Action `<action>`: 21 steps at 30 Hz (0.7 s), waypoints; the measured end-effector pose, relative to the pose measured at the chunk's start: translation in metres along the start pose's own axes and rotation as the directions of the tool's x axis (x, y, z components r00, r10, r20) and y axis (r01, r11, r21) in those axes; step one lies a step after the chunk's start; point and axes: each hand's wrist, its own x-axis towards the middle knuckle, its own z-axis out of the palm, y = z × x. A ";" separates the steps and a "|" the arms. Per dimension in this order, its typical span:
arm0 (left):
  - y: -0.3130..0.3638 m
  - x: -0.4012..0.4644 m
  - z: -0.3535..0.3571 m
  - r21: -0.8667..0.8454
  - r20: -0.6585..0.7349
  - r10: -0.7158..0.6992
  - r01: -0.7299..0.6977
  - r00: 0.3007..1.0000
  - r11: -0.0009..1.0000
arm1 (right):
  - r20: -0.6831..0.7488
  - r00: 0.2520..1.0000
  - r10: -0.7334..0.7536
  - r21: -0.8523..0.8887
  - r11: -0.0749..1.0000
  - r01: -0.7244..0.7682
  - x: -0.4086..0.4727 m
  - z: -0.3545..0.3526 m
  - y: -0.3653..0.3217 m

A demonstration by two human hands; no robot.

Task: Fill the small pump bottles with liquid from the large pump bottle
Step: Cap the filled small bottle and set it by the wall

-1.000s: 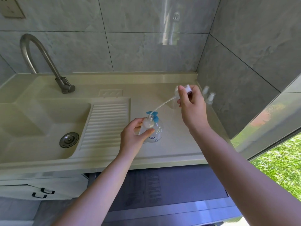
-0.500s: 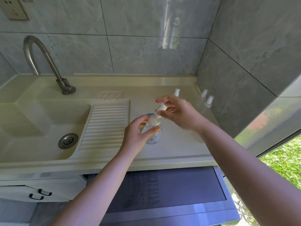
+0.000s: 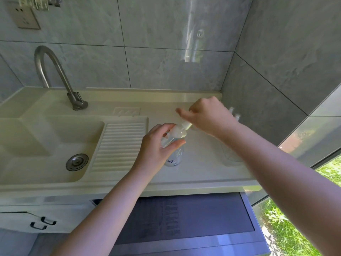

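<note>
Head view is showing the left hand (image 3: 156,145) gripping the neck of the large bottle (image 3: 174,154), which is standing upright on the counter (image 3: 203,169) just right of the drainboard (image 3: 120,143). The right hand (image 3: 206,115) is pinching the white pump (image 3: 181,129) seated on the bottle's mouth; its fingertips are blurred, so how firmly it is holding I cannot tell. I am judging the step as seating and screwing the pump on. To do it well, the left hand should be keeping the bottle planted and vertical while the right is turning the collar squarely, so the threads are catching without crossing and no liquid is slopping out.

Two small bottles (image 3: 234,115) are standing near the right wall, half hidden behind the right wrist; whether they are filled I cannot tell. The right forearm is passing close by them, so a careless pull back could be knocking them over. A faucet (image 3: 55,74) and sink (image 3: 46,145) are lying well off to the left.
</note>
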 end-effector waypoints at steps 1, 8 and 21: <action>0.001 -0.001 0.001 0.000 -0.018 0.016 -0.016 1.000 1.000 | -0.053 0.998 0.026 -0.029 0.999 -0.027 0.000 0.002 -0.002; 0.003 0.000 0.000 0.045 -0.054 0.051 -0.049 0.997 0.998 | -0.274 0.931 -0.241 0.239 0.921 0.309 -0.008 0.004 -0.001; 0.012 -0.009 0.004 0.018 -0.081 0.017 -0.015 0.997 1.000 | -0.110 0.992 0.059 -0.121 0.990 -0.073 -0.020 -0.015 -0.005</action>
